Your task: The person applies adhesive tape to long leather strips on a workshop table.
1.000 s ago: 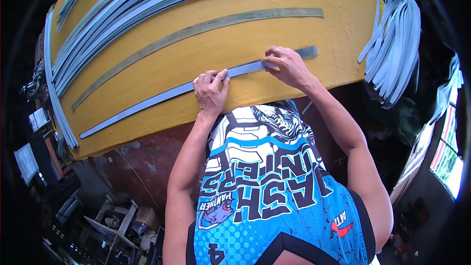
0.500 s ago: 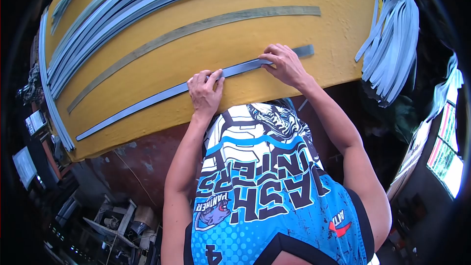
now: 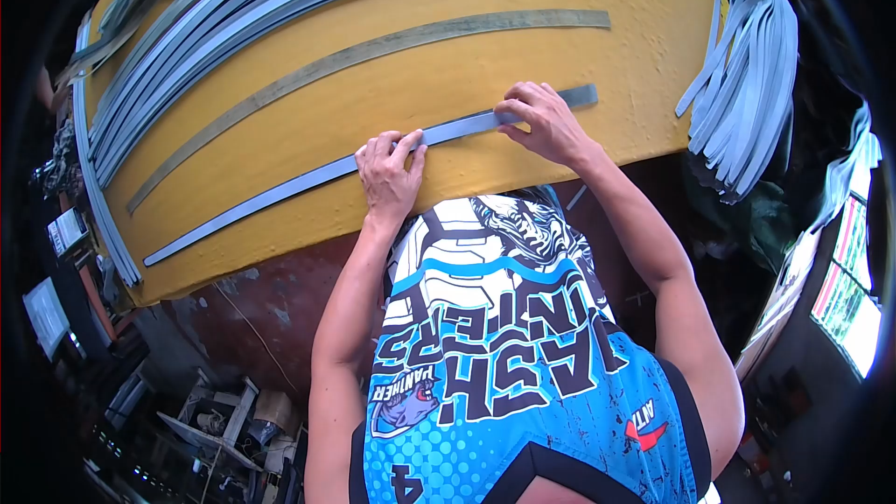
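Note:
A long light grey strip [image 3: 271, 207] lies on the yellow table [image 3: 644, 65] near its front edge, over a darker strip whose end [image 3: 581, 94] shows past my right hand. My left hand [image 3: 390, 173] pinches the grey strip around its middle, thumb and fingertips together on it. Nearer the strip's right end, my right hand [image 3: 543, 123] grips it between thumb and fingers. Behind them, a single olive-grey strip [image 3: 373, 49] lies apart in a long curve.
Several grey strips [image 3: 233, 33] are stacked at the back left, with more strips [image 3: 105, 215] along the left edge. A bundle of grey strips [image 3: 747, 84] hangs at the right. At the far left, another person's hand [image 3: 51, 89] is beside dark strips [image 3: 131, 23].
Another person's hand and dark strips have come into view over the table's left edge. My hands have barely moved.

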Tool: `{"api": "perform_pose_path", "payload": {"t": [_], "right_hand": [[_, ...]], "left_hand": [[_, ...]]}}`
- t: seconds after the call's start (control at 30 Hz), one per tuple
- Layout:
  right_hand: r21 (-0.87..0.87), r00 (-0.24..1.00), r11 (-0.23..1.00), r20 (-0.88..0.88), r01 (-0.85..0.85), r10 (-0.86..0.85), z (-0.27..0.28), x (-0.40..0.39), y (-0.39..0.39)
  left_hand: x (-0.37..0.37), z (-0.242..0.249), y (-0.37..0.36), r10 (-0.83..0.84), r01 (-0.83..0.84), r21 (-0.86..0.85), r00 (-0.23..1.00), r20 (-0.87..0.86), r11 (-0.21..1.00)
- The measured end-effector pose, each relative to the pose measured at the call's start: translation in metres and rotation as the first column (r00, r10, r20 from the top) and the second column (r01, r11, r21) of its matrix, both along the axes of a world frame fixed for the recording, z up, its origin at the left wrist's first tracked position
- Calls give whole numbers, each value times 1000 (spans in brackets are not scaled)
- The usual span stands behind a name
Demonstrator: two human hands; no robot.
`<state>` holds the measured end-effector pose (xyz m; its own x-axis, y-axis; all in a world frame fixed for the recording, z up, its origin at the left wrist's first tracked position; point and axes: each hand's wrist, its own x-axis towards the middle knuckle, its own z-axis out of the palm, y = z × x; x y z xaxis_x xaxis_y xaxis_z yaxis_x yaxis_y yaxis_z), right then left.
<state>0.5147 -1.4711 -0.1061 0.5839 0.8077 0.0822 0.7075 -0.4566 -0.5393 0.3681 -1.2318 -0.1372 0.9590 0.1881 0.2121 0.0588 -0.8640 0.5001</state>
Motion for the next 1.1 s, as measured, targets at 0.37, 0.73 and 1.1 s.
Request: {"api": "perform_pose_path", "payload": {"t": [0.37,0.73,1.1], "right_hand": [[-28,998,998,-25,59,-59,-12,-1,0],[-54,994,994,-38,97,-99,-10,-2,1],[-79,992,990,-53,114,-119,-9,-3,2]], "left_hand": [[0,1,1,15,-17,-48,1000,-25,999],[0,1,1,12,-14,-56,1000,-26,998],[0,1,1,11,-12,-51,999,-36,999]]}}
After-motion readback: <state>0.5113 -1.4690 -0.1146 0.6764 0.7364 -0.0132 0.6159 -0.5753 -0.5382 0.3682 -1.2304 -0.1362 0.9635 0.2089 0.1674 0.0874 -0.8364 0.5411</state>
